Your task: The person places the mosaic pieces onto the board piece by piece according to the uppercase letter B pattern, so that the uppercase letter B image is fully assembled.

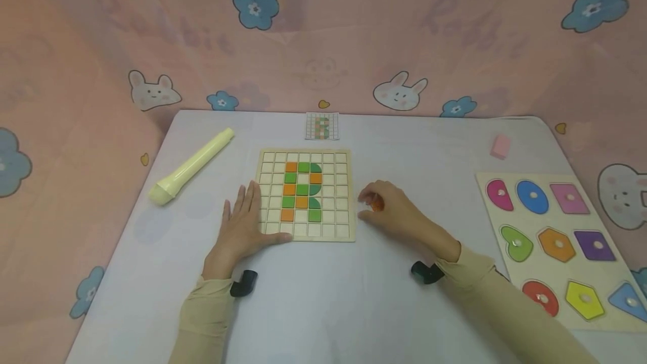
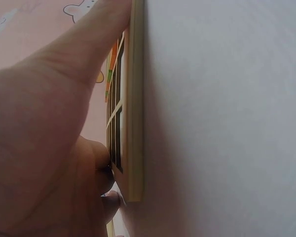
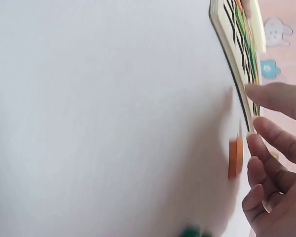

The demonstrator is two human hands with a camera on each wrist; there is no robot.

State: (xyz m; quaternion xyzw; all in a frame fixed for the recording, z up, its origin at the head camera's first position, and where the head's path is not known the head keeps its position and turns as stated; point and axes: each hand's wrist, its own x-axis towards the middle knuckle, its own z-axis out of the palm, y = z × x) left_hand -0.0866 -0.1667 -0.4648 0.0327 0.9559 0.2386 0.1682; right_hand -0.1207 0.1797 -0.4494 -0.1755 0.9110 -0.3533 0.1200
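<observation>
My left hand lies with straight fingers along the left side of a wooden grid board, thumb over its front edge. Orange, green and dark-green curved tiles form a letter R in its squares. Just off the board's right edge is my right hand, its fingers bent loosely and the thumb apart from them. An orange tile shows beneath that hand, near the tabletop and outside the fingertips in the right wrist view. From the head view, the tile appears between thumb and fingers.
Behind the board lies a small card printed with the same R pattern. A pale yellow tube is at back left. To the right are a pink block and a shape puzzle board with knobbed pieces.
</observation>
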